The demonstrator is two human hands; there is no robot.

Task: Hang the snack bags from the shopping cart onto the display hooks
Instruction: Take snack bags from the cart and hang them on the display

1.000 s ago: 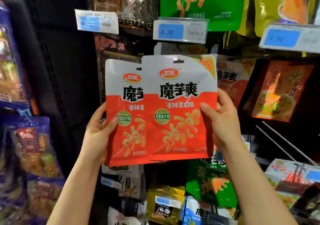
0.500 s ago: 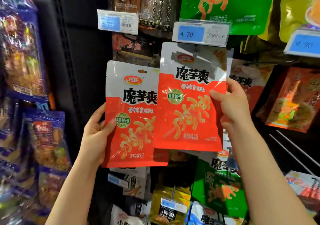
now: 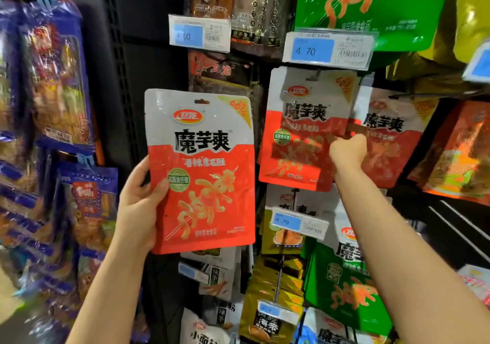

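Note:
My left hand (image 3: 138, 205) grips a red-and-white snack bag (image 3: 201, 174) by its left edge and holds it upright in front of the rack. A second red-and-white snack bag (image 3: 299, 131) is up at the display hook (image 3: 314, 74) under the 4.70 price tag (image 3: 328, 50), its hang hole at the hook's tip. My right hand (image 3: 347, 151) pinches that bag's right edge, fingers closed on it. An identical bag (image 3: 392, 136) hangs just behind and to the right. The shopping cart is out of view.
Green bags (image 3: 371, 6) and dark bags (image 3: 238, 6) hang above. More green, yellow and white bags fill the hooks below. Blue bags (image 3: 55, 78) hang on the left rack. Bare metal hooks (image 3: 461, 224) stick out at the lower right.
My right hand has carried its bag up and to the right, away from the bag in my left hand, up to the hook. My left hand has stayed about where it was.

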